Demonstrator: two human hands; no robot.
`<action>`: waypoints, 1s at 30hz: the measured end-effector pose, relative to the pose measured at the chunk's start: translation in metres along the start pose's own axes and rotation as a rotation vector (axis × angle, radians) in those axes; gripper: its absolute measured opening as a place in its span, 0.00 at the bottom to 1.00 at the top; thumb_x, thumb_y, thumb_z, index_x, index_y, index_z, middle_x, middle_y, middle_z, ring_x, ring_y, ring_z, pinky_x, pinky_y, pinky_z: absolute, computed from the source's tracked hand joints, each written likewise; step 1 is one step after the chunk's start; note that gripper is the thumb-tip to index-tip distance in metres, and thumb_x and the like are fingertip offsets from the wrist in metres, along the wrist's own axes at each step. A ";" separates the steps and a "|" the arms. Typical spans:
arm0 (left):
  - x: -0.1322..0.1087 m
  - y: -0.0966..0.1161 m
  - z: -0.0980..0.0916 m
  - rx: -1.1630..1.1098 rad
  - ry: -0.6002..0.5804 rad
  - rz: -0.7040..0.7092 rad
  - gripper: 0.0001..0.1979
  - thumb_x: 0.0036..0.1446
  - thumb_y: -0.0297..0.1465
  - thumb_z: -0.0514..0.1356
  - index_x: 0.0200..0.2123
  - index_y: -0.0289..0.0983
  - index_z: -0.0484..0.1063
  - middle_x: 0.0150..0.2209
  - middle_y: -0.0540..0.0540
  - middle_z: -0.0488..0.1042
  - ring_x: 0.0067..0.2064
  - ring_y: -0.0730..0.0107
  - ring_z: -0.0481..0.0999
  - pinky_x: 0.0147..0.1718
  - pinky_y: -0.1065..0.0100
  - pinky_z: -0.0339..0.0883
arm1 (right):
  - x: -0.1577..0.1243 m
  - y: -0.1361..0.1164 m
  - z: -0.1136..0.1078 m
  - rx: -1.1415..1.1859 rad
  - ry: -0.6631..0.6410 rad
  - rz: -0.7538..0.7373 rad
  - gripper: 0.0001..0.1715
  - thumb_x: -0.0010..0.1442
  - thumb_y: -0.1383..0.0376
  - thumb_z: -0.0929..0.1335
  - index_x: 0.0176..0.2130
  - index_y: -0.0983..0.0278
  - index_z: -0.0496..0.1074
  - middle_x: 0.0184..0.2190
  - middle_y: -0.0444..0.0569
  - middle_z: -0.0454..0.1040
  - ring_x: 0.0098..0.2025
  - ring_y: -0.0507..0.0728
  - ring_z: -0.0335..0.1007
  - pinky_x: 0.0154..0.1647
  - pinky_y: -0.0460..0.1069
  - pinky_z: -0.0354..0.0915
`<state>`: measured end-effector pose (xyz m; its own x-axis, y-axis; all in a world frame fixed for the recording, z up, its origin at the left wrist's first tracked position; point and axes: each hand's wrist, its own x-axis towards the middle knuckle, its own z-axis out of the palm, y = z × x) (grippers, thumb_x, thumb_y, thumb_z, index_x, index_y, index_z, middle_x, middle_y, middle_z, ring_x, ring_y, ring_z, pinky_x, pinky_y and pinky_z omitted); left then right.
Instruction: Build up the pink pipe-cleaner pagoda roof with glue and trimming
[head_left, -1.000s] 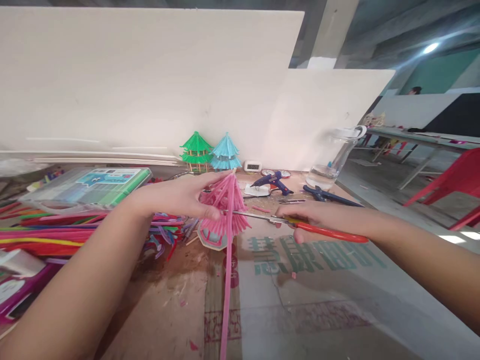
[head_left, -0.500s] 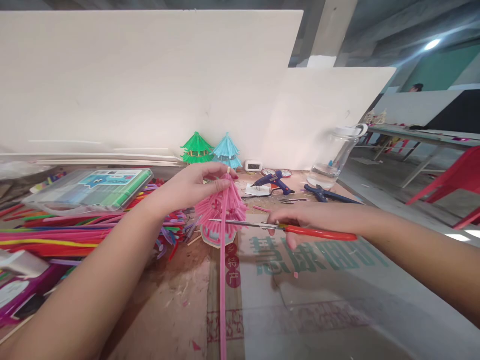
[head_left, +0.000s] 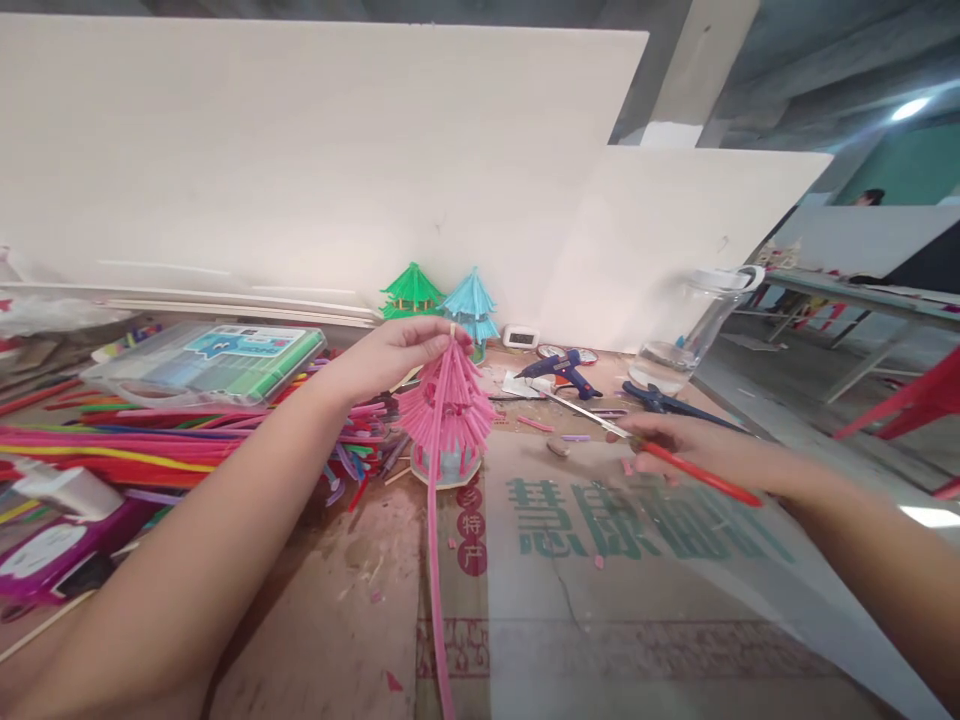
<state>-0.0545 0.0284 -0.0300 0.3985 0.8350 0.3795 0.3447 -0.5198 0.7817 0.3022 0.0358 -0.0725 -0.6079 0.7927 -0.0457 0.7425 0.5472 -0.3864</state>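
Note:
At the peak of a small pink pagoda model (head_left: pixel 450 420), the fingers of my left hand (head_left: pixel 416 345) pinch the upper end of a long pink pipe cleaner (head_left: pixel 435 560). The pipe cleaner runs down the model's front and off the bottom of the view. The model has two tiers of fringed roof over a pale base. To the right, my right hand (head_left: pixel 675 450) is closed on red-handled scissors (head_left: pixel 697 472), their blades pointing up and left, apart from the pipe cleaner. Part of that grip is hidden by the hand itself.
Green (head_left: pixel 412 290) and light blue (head_left: pixel 470 300) pagoda models stand behind. A blue glue gun (head_left: pixel 562 372), dark blue pliers (head_left: pixel 675 402) and a clear jug (head_left: pixel 679 335) are at back right. Loose pipe cleaners (head_left: pixel 150 450) and a marker case (head_left: pixel 217 365) fill the left.
My right hand has drawn the scissors away to the right, off the pipe cleaner. My left hand stays at the pagoda's peak. The view has shifted slightly.

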 end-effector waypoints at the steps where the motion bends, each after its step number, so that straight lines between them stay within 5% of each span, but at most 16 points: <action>1: 0.000 0.000 0.001 -0.007 -0.005 0.001 0.18 0.57 0.44 0.58 0.42 0.37 0.73 0.45 0.45 0.77 0.48 0.62 0.73 0.49 0.65 0.64 | 0.006 0.004 0.009 -0.067 0.004 0.059 0.28 0.53 0.46 0.64 0.44 0.63 0.73 0.35 0.51 0.77 0.35 0.62 0.73 0.34 0.53 0.68; 5: -0.001 0.001 0.001 -0.018 -0.011 -0.019 0.19 0.56 0.45 0.58 0.43 0.36 0.73 0.45 0.45 0.77 0.47 0.62 0.74 0.47 0.64 0.65 | 0.030 0.014 0.043 -0.241 0.139 0.174 0.29 0.57 0.53 0.64 0.53 0.65 0.67 0.50 0.57 0.73 0.51 0.65 0.69 0.49 0.54 0.65; 10: -0.005 0.010 -0.001 0.178 0.067 -0.042 0.21 0.55 0.47 0.58 0.40 0.36 0.76 0.43 0.45 0.78 0.46 0.61 0.74 0.48 0.64 0.65 | 0.044 0.024 0.058 -0.351 0.142 0.151 0.27 0.59 0.62 0.61 0.56 0.69 0.64 0.52 0.60 0.72 0.54 0.65 0.68 0.53 0.55 0.62; 15: -0.003 0.019 0.000 0.224 0.197 -0.051 0.20 0.49 0.47 0.63 0.35 0.35 0.77 0.37 0.46 0.79 0.41 0.63 0.75 0.44 0.65 0.66 | 0.041 0.016 0.047 -0.377 0.091 0.142 0.29 0.59 0.59 0.62 0.58 0.66 0.63 0.52 0.60 0.72 0.53 0.65 0.69 0.51 0.55 0.63; 20: 0.000 0.019 0.001 -0.005 0.361 -0.080 0.21 0.45 0.48 0.65 0.33 0.36 0.76 0.34 0.46 0.78 0.38 0.65 0.75 0.44 0.65 0.67 | 0.042 -0.003 0.023 -0.438 -0.008 0.166 0.23 0.59 0.57 0.62 0.50 0.64 0.72 0.45 0.58 0.76 0.45 0.65 0.73 0.40 0.54 0.65; 25: 0.000 0.015 0.000 -0.184 0.370 -0.120 0.19 0.43 0.46 0.67 0.31 0.37 0.77 0.30 0.48 0.77 0.33 0.69 0.74 0.41 0.66 0.67 | 0.047 -0.034 -0.001 -0.401 0.084 0.116 0.22 0.62 0.54 0.58 0.44 0.60 0.73 0.36 0.52 0.78 0.35 0.60 0.74 0.31 0.50 0.61; 30: -0.002 0.019 0.002 -0.040 0.351 -0.061 0.19 0.47 0.46 0.65 0.33 0.36 0.77 0.36 0.47 0.78 0.40 0.67 0.74 0.45 0.66 0.65 | 0.047 -0.057 -0.003 -0.332 0.066 0.086 0.18 0.62 0.56 0.58 0.41 0.62 0.71 0.33 0.50 0.77 0.33 0.58 0.72 0.30 0.49 0.59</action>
<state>-0.0467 0.0168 -0.0172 0.0592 0.8791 0.4729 0.3229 -0.4651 0.8243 0.2325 0.0424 -0.0502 -0.5278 0.8494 -0.0012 0.8477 0.5267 -0.0625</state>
